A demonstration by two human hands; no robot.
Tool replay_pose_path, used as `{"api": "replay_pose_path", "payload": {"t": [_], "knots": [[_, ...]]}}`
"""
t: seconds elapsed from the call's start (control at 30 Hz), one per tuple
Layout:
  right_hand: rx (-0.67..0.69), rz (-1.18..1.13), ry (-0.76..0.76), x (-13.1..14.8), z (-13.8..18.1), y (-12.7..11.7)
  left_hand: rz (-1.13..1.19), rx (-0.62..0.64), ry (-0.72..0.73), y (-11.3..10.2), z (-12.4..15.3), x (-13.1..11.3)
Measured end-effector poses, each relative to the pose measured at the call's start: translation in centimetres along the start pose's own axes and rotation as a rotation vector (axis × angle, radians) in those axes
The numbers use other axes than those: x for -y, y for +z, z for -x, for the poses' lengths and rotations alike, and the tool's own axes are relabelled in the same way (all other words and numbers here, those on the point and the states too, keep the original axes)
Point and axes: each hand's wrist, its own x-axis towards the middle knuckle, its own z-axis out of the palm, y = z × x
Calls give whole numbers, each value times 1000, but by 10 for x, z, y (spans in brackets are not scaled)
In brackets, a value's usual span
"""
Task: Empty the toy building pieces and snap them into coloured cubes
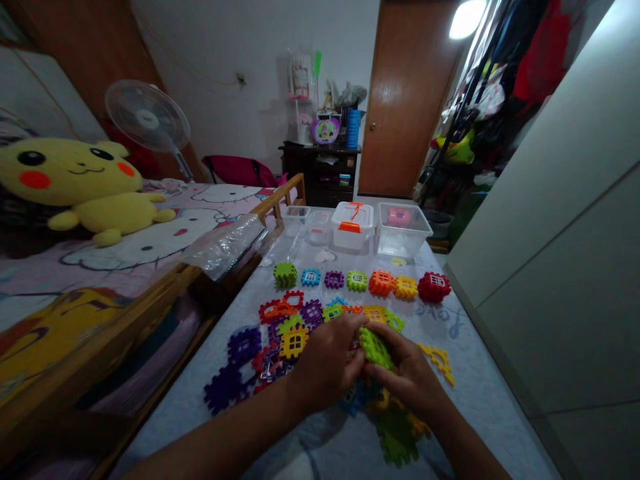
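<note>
Between my two hands is a lime-green interlocking block piece (375, 348), held above a loose pile of notched plastic pieces. My left hand (333, 357) is closed, its thumb and fingertips at the piece's left edge. Round the right side of the same piece my right hand (407, 363) is closed too. Below lie a yellow window piece (294, 341), dark purple pieces (227, 387) and a flat green piece (399, 437). Farther back stands a row of blocks, from a green stack (285, 275) on the left to a dark red block (434, 287) on the right.
Clear plastic boxes (404, 230) and a lidded box with orange clips (353, 225) stand at the table's far end. A wooden bed rail (150, 310) runs along the left. A yellow plush toy (107, 213) sits on the bed. A white cabinet (565, 220) is at right.
</note>
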Motion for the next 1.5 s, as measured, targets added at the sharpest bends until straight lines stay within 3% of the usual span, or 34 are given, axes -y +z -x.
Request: {"api": "replay_pose_path", "payload": {"t": [0.17, 0.27, 0.37, 0.6, 0.97, 1.5], "knots": [[-75, 184, -72, -3, -1, 3, 656, 96, -552, -3, -2, -4], [-95, 277, -159, -6, -1, 7, 952, 139, -727, 0, -5, -2], [-119, 331, -235, -9, -2, 10, 1021, 115, -817, 6, -6, 1], [-139, 355, -288, -13, -1, 12, 1007, 126, -798, 5, -4, 0], [-156, 401, -232, -10, 2, 13, 927, 131, -747, 8, -2, -7], [-118, 550, -270, -8, -2, 17, 826, 139, -705, 7, -1, 4]]}}
